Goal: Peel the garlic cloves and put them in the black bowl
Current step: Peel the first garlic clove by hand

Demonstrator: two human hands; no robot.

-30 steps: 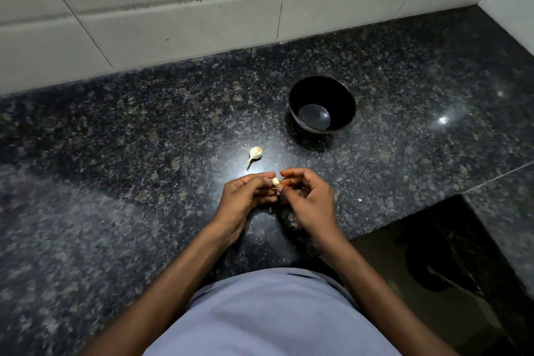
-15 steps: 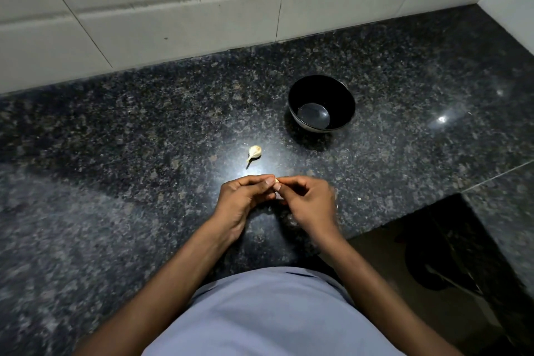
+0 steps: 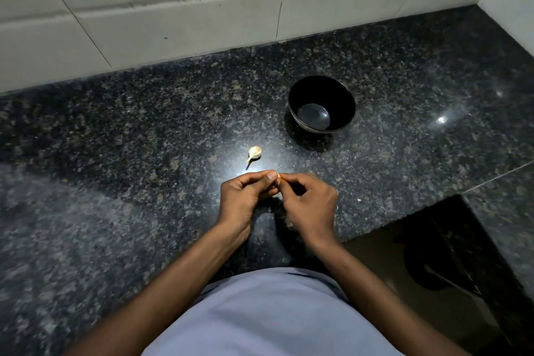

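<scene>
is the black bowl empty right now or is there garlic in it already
Empty. The bowl stands upright on the counter and only its bare, shiny bottom shows inside; no garlic lies in it.

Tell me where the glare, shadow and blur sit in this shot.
Head view: glare pools on the counter around the loose clove and both hands; a smaller glint lies right of the bowl. The bowl casts a shadow toward the camera. Lower left counter smears; tile lines bow outward.

Bowl [image 3: 322,104] on counter [image 3: 144,139]; garlic clove [image 3: 254,152] left-front of it.
</scene>
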